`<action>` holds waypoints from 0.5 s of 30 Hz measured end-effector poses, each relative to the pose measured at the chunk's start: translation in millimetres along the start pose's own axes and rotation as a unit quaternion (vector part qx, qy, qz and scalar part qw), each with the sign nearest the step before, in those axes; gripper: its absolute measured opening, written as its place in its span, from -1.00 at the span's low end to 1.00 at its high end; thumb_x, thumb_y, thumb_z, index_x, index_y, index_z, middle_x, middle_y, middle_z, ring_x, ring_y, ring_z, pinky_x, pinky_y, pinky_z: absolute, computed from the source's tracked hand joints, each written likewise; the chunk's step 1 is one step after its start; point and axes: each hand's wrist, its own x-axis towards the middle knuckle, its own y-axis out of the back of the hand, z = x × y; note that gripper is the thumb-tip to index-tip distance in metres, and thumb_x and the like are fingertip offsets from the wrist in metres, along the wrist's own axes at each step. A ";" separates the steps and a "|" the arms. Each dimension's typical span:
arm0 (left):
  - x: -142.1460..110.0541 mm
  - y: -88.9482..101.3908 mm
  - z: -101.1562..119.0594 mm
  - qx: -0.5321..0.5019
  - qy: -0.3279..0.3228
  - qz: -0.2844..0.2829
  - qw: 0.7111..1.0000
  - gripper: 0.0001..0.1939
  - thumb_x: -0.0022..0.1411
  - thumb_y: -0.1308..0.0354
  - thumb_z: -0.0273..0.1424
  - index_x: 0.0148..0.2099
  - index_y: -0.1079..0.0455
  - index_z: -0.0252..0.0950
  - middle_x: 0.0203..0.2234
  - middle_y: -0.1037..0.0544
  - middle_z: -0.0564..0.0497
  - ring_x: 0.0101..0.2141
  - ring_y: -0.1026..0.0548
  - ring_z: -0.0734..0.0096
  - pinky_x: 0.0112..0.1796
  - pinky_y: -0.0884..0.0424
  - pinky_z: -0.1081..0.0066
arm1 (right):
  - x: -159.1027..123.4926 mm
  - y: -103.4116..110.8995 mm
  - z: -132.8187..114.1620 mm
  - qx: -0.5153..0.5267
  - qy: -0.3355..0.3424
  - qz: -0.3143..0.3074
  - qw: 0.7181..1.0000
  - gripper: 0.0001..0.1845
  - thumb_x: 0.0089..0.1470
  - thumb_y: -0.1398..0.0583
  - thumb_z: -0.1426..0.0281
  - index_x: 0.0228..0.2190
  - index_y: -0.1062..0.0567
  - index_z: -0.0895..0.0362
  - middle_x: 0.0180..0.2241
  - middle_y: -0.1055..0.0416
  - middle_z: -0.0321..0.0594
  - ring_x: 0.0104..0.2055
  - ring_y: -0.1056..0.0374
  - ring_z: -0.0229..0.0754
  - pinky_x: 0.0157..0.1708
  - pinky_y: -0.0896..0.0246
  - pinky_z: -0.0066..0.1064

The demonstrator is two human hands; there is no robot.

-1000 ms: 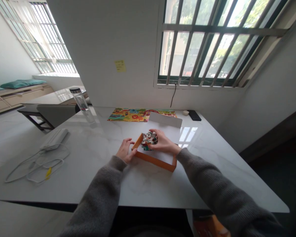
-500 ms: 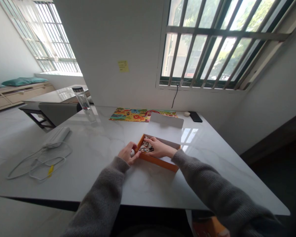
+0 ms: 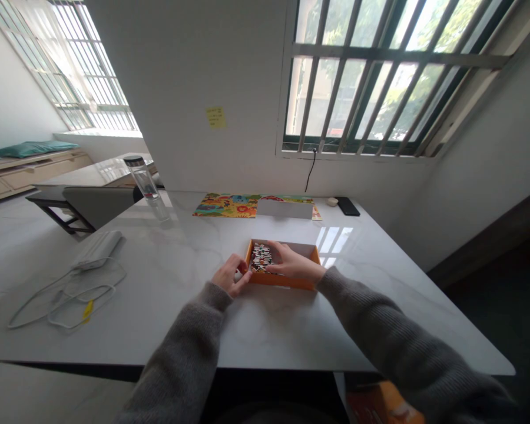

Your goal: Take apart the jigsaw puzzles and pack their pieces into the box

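An orange open box (image 3: 287, 281) with a pale inside sits on the table in front of me. Many small patterned pieces, which look like jigsaw puzzle pieces (image 3: 261, 257), are packed upright at its left end. My left hand (image 3: 232, 275) is curled at the box's left front corner, thumb and fingers closed on it; something small and whitish shows in the curl, too unclear to name. Reaching into the box, my right hand (image 3: 289, 263) has its fingers at the back and thumb at the front of the pieces, closed against their right side. Its palm hides part of the box.
Behind the box, a white panel (image 3: 285, 209) overlaps a colourful animal sheet (image 3: 225, 205). A phone (image 3: 348, 206) and a small white round thing (image 3: 331, 201) lie at the back right. On the left are a glass bottle (image 3: 143, 179) and a white device (image 3: 98, 248) with a looped cable.
The box has turned, its right end swinging away from me. The white panel behind has shifted left. My right hand has moved slightly right, so more of the pieces show.
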 end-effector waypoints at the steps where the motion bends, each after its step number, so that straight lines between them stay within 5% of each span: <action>1: 0.1 -0.5 0.8 -0.002 0.000 -0.003 1.000 -0.85 0.24 -0.07 -0.26 -0.28 -0.26 -0.23 -0.36 -0.40 0.01 -0.36 -0.43 0.34 -0.28 -0.44 0.31 | -5.0 3.0 0.9 -0.013 -0.013 -0.003 1.000 -0.10 0.00 -0.32 0.17 0.28 -0.16 0.15 0.19 -0.24 0.10 0.18 -0.27 0.10 0.18 -0.16 -0.09; 6: -0.5 -4.3 5.4 -0.011 0.048 -0.013 0.999 -0.81 0.30 0.02 -0.21 -0.22 -0.24 -0.22 -0.42 -0.42 0.05 -0.42 -0.44 0.35 -0.31 -0.43 0.32 | -23.1 -7.6 -9.7 -0.095 -0.094 -0.071 0.989 -0.17 0.21 -0.08 0.01 0.33 -0.05 0.19 0.14 -0.36 0.17 0.10 -0.37 0.22 0.04 -0.24 -0.06; 12: -1.7 -7.1 9.2 0.000 0.052 -0.010 0.999 -0.80 0.29 0.02 -0.19 -0.25 -0.21 -0.21 -0.48 -0.40 0.08 -0.48 -0.41 0.36 -0.38 -0.38 0.34 | -25.8 -25.9 -41.2 -0.175 -0.085 -0.063 0.979 -0.10 0.21 -0.01 -0.05 0.35 0.02 0.27 0.14 -0.35 0.26 0.05 -0.41 0.27 -0.04 -0.25 -0.07; 15: -2.0 -8.6 8.9 -0.009 0.057 -0.007 0.998 -0.80 0.30 0.03 -0.18 -0.25 -0.20 -0.21 -0.47 -0.41 0.08 -0.47 -0.43 0.36 -0.36 -0.39 0.34 | -34.7 -11.2 -46.1 -0.223 -0.105 -0.053 0.968 -0.23 0.21 -0.01 -0.04 0.25 -0.24 0.22 -0.01 -0.48 0.21 -0.05 -0.46 0.26 -0.11 -0.27 -0.05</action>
